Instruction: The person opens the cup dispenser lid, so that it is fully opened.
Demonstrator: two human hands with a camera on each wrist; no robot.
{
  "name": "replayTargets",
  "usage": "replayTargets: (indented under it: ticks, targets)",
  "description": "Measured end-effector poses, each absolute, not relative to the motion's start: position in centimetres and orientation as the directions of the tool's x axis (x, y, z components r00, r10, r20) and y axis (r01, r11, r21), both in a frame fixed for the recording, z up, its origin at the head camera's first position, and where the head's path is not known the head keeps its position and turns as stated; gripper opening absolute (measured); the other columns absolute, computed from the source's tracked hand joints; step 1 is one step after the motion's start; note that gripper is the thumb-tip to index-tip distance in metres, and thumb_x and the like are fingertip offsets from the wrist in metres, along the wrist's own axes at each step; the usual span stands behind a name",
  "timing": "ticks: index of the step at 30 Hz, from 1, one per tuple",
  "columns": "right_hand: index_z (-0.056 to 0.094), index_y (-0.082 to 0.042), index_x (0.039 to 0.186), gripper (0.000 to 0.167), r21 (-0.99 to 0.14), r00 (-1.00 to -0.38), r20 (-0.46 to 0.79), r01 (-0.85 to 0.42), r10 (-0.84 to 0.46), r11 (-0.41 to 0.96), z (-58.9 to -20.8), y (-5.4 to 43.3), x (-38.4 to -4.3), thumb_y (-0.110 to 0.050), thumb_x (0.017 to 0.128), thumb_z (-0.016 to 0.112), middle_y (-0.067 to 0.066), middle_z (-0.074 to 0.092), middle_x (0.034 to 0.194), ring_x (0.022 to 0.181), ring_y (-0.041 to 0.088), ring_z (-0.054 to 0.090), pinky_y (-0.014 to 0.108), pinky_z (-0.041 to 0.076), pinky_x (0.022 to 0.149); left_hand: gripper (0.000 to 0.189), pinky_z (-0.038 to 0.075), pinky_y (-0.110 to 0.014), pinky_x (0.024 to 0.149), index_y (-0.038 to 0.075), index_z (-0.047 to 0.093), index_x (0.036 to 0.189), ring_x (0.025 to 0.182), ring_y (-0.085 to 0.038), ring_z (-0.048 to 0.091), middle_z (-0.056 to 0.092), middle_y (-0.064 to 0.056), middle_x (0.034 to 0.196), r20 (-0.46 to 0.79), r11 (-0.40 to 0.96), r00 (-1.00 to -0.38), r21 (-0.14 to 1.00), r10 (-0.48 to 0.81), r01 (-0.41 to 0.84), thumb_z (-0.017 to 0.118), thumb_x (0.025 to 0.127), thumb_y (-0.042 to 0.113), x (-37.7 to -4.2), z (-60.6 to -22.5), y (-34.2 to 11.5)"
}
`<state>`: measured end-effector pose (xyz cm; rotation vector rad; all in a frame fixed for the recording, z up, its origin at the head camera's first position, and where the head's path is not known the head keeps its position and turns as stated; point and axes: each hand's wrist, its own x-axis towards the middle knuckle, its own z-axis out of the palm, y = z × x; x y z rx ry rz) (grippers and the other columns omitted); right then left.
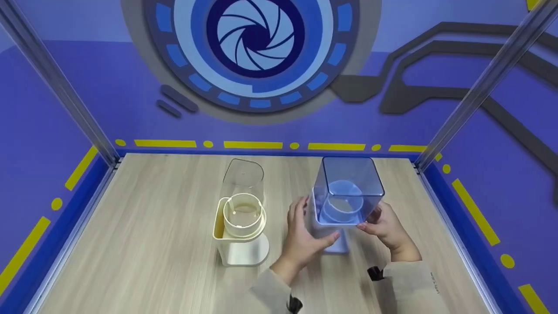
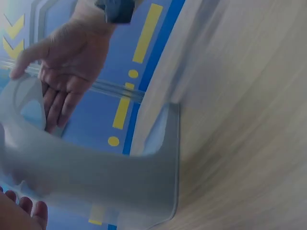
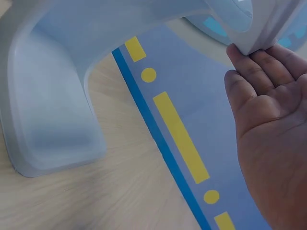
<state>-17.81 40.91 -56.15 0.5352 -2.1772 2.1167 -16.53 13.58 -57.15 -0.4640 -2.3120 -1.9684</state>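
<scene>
Blue holder [image 1: 328,227] on right part of pale table [image 1: 152,231]

Head view: table has light wood grain; around it stand blue-violet walls [image 1: 126,96] w/ yellow dashes and dots, and metal posts [image 1: 69,83] at the corners. On back wall is a big round design [image 1: 256,37], like a camera shutter. Blue holder has a see-through cover [image 1: 351,168] on top, w/ a round cup [image 1: 345,205] visible inside. L hand [image 1: 301,242] holds its left side, thumb in front; R hand [image 1: 386,224] holds its lower right corner. Each grip is as wide as the part it takes. Cream holder [image 1: 234,253] stands to the left, apart from the hands, w/ its own clear cup [image 1: 243,220].

L wrist view: wood surface fills the right side, wall behind. Holder's curved side is near the cam. R hand is across, thumb on its upper part; only some L fingertips [image 2: 41,211] show at bottom-left, so full L grip I cannot tell from here.

R wrist view: holder's foot [image 3: 57,115] is over the wood, back wall behind. R fingers [image 3: 259,72] touch the holder's upper part near a corner; thumb is hidden.
</scene>
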Motion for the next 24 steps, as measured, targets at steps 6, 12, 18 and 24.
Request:
replayTargets:
  ticks: [6, 12, 18, 24]
  targets:
    - [0.06, -0.008, 0.16, 0.082, -0.97, -0.951, 0.235, -0.242, -0.199, 0.012, -56.0, 40.8, -17.6, 0.01, 0.083, 0.083, 0.001, 0.074, 0.152, 0.141, 0.013, 0.069, 0.023, 0.055, 0.119, 0.135, 0.029, -0.066, 0.14, 0.011, 0.029, 0.177, 0.17, -0.039, 0.037, 0.036, -0.014, 0.183, 0.208, 0.093, -0.935, 0.965, 0.288, 0.243, 0.108, 0.071, 0.036, -19.2, -56.4, 13.4]
    - [0.06, -0.01, 0.159, 0.082, -0.972, -0.953, 0.23, -0.235, -0.196, 0.003, -55.8, 40.9, -17.5, 0.012, 0.084, 0.082, 0.0, 0.074, 0.151, 0.14, 0.012, 0.069, 0.023, 0.054, 0.119, 0.138, 0.032, -0.063, 0.14, 0.011, 0.028, 0.178, 0.166, -0.035, 0.042, 0.042, -0.013, 0.179, 0.179, 0.066, -0.917, 0.974, 0.357, 0.216, 0.11, 0.07, 0.037, -20.5, -55.9, 13.5]
    - [0.049, -0.007, 0.167, 0.09, -0.971, -0.949, 0.209, -0.229, -0.234, 0.061, -55.3, 41.2, -17.5, 0.011, 0.085, 0.081, -0.002, 0.07, 0.156, 0.143, 0.011, 0.065, 0.021, 0.052, 0.12, 0.135, 0.035, -0.059, 0.139, 0.013, 0.033, 0.176, 0.162, -0.031, 0.047, 0.047, -0.01, 0.176, 0.161, 0.124, -0.914, 0.968, 0.372, 0.22, 0.11, 0.068, 0.039, -21.1, -56.0, 13.3]
    - [0.036, -0.015, 0.174, 0.093, -0.965, -0.934, 0.252, -0.261, -0.254, 0.001, -53.1, 41.0, -17.0, -0.007, 0.093, 0.083, -0.004, 0.062, 0.164, 0.15, 0.01, 0.059, 0.02, 0.048, 0.122, 0.134, 0.037, -0.057, 0.138, 0.018, 0.037, 0.174, 0.158, -0.026, 0.05, 0.05, -0.005, 0.172, 0.172, 0.135, -0.915, 0.962, 0.366, 0.235, 0.111, 0.065, 0.042, -21.3, -56.4, 13.6]
